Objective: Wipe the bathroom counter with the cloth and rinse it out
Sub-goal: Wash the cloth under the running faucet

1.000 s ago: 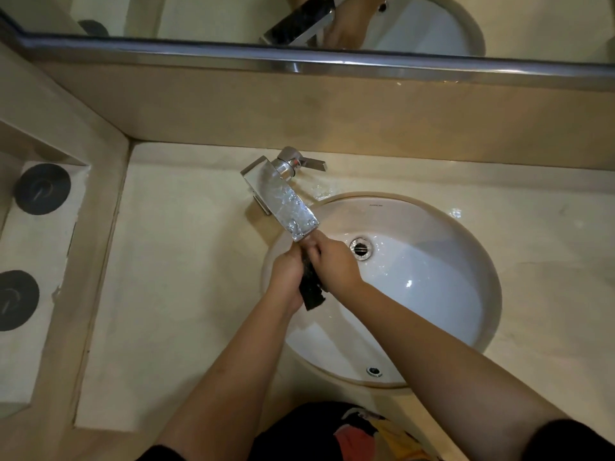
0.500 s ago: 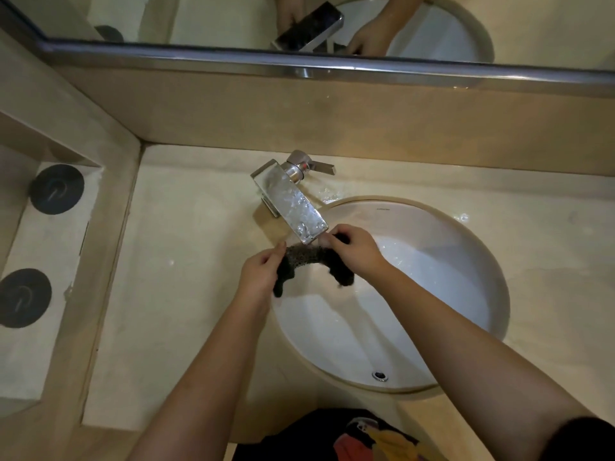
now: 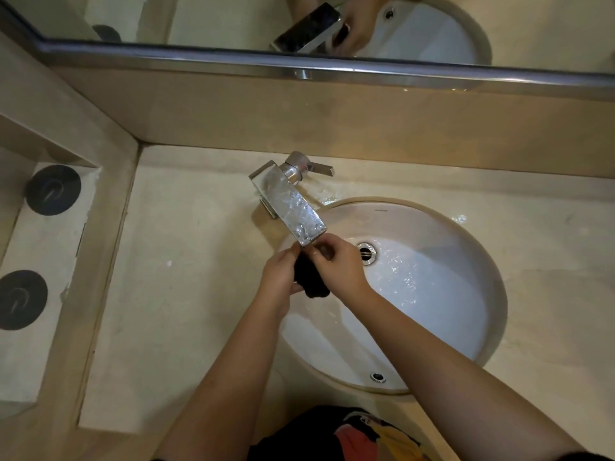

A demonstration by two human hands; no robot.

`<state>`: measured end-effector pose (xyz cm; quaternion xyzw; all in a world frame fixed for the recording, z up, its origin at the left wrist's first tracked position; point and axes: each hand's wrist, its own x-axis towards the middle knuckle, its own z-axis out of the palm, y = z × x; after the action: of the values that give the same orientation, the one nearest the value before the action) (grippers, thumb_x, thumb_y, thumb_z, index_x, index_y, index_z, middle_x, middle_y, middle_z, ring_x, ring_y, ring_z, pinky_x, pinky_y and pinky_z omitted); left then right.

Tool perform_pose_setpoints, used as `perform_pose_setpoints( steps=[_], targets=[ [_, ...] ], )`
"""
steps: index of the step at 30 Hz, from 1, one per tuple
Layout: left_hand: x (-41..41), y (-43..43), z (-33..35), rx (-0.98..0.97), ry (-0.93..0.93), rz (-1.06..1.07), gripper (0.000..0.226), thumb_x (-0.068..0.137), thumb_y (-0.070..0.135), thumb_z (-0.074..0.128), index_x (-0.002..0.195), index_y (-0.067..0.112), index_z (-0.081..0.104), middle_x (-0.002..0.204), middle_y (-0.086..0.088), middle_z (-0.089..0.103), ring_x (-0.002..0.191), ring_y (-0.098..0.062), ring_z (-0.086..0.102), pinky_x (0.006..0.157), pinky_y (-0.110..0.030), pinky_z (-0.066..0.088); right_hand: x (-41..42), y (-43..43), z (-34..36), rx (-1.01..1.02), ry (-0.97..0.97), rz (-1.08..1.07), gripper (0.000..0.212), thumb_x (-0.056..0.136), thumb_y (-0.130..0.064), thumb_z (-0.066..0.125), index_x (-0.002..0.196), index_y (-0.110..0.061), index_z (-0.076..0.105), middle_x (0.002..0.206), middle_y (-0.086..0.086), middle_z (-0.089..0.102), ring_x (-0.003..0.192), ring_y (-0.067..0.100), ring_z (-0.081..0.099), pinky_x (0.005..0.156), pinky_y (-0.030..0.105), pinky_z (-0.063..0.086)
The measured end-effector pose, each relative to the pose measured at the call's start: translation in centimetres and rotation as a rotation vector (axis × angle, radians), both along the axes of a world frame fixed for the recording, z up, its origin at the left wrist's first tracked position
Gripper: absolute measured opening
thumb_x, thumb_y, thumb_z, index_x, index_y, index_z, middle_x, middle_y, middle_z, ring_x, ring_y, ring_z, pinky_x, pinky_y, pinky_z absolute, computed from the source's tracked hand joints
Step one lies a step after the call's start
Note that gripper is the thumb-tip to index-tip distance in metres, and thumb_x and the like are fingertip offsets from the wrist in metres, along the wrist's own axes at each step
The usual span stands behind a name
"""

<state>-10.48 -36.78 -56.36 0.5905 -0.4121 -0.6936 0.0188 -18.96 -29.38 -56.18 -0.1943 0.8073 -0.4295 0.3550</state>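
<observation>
1. Your left hand (image 3: 281,279) and right hand (image 3: 341,266) are pressed close together just below the tip of the faucet (image 3: 288,201). Both have their fingers curled round the dark cloth (image 3: 309,277), which is bunched between them over the sink (image 3: 432,311).
2. Your palms hide most of the cloth. Only a dark wad shows between them and pokes out underneath, so its weave cannot be made out.
3. The faucet tip covers the top of the cloth. You cannot tell whether water runs from it, though water glints in the sink to the right of the faucet.
4. A small dark printed mark (image 3: 381,210) sits on the sink wall to the right of the faucet, too small to read.
5. A wet patch (image 3: 327,196) shines on the bench (image 3: 183,277) just right of the faucet base.
6. Well to the left of the faucet, past the raised edge of the bench, lie two dark round discs (image 3: 53,189). The frame edge cuts the nearer one, and what they are is unclear.
7. Behind the faucet, the mirror (image 3: 532,28) reflects the faucet and a hand, and the top edge cuts them off.
</observation>
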Motion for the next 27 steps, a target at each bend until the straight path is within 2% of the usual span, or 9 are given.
perform_pose_setpoints(
  steps=[5,7,10,13,17,19,22,25,27],
  targets=[
    [2.9,-0.8,-1.1,-0.093,-0.004,-0.108,0.012,0.093,0.020,0.060,0.095,0.013,0.070,0.088,-0.010,0.070,0.080,-0.024,0.064,0.074,-0.035,0.052,-2.0,1.8,-1.6,0.150,0.071,-0.013,0.007,0.083,-0.025,0.069,0.085,-0.020,0.064,0.071,-0.002,0.067,0.069,0.018,0.064,0.067,0.032,0.052],
    [2.7,-0.7,-1.1,-0.122,-0.007,-0.115,0.011,0.091,0.017,0.061,0.089,0.012,0.071,0.080,-0.009,0.068,0.073,-0.022,0.060,0.067,-0.030,0.050,-1.0,1.4,-1.3,0.132,0.026,0.039,0.010,0.080,-0.018,0.071,0.088,-0.018,0.066,0.075,0.000,0.069,0.067,0.014,0.063,0.069,0.026,0.052],
    [1.6,-0.1,-0.7,0.028,0.051,0.010,0.014,0.095,0.011,0.054,0.100,0.005,0.066,0.086,-0.011,0.070,0.077,-0.019,0.067,0.065,-0.024,0.058,1.3,0.9,-0.4,0.076,0.043,0.129,0.018,0.081,-0.007,0.065,0.098,-0.013,0.068,0.084,0.001,0.069,0.070,0.012,0.061,0.068,0.016,0.047],
    [0.7,0.6,-0.3,0.080,0.066,0.072,0.014,0.097,0.007,0.051,0.105,0.001,0.061,0.089,-0.013,0.069,0.082,-0.021,0.068,0.071,-0.029,0.059,0.7,0.8,-1.0,0.066,0.039,-0.032,0.020,0.083,-0.002,0.059,0.097,-0.011,0.069,0.087,0.000,0.069,0.078,0.012,0.062,0.070,0.013,0.046],
    [0.3,1.7,0.1,0.062,0.076,0.001,0.020,0.097,0.011,0.053,0.110,-0.001,0.062,0.097,-0.019,0.069,0.079,-0.024,0.069,0.067,-0.029,0.059,-1.4,0.7,-2.5,0.183,-0.030,-0.022,0.014,0.086,-0.005,0.060,0.097,-0.008,0.067,0.090,0.007,0.068,0.079,0.020,0.061,0.082,0.034,0.051],
    [0.6,1.3,0.1,0.014,0.064,0.021,0.017,0.097,0.009,0.051,0.106,0.001,0.063,0.095,-0.019,0.069,0.077,-0.025,0.071,0.067,-0.032,0.060,-1.9,0.8,-2.4,0.165,-0.049,0.019,0.011,0.087,-0.008,0.060,0.096,-0.012,0.065,0.084,0.000,0.063,0.075,0.022,0.063,0.076,0.037,0.055],
    [1.5,-0.2,-0.1,0.013,0.066,0.078,0.016,0.097,0.006,0.049,0.092,0.010,0.063,0.088,-0.012,0.069,0.070,-0.017,0.071,0.062,-0.030,0.059,-3.0,1.1,-1.1,0.143,-0.102,-0.029,0.005,0.090,-0.011,0.058,0.093,-0.015,0.059,0.082,-0.001,0.060,0.061,0.014,0.056,0.052,0.015,0.045],
    [1.4,-0.8,-0.1,0.083,0.064,0.030,0.016,0.098,0.008,0.046,0.106,0.010,0.061,0.091,-0.010,0.069,0.070,-0.020,0.070,0.068,-0.035,0.059,-2.8,0.8,0.5,0.036,-0.311,-0.086,0.009,0.091,-0.008,0.054,0.088,-0.016,0.053,0.080,0.014,0.064,0.060,0.024,0.056,0.051,0.026,0.042],
    [0.9,-1.0,-0.3,0.109,0.089,-0.025,0.022,0.099,0.013,0.048,0.119,0.017,0.056,0.099,-0.012,0.069,0.080,-0.028,0.069,0.076,-0.041,0.056,-1.9,0.7,1.2,-0.005,-0.378,-0.073,0.008,0.092,-0.008,0.053,0.091,-0.015,0.053,0.082,0.010,0.065,0.068,0.025,0.057,0.056,0.033,0.043]
  ],
)
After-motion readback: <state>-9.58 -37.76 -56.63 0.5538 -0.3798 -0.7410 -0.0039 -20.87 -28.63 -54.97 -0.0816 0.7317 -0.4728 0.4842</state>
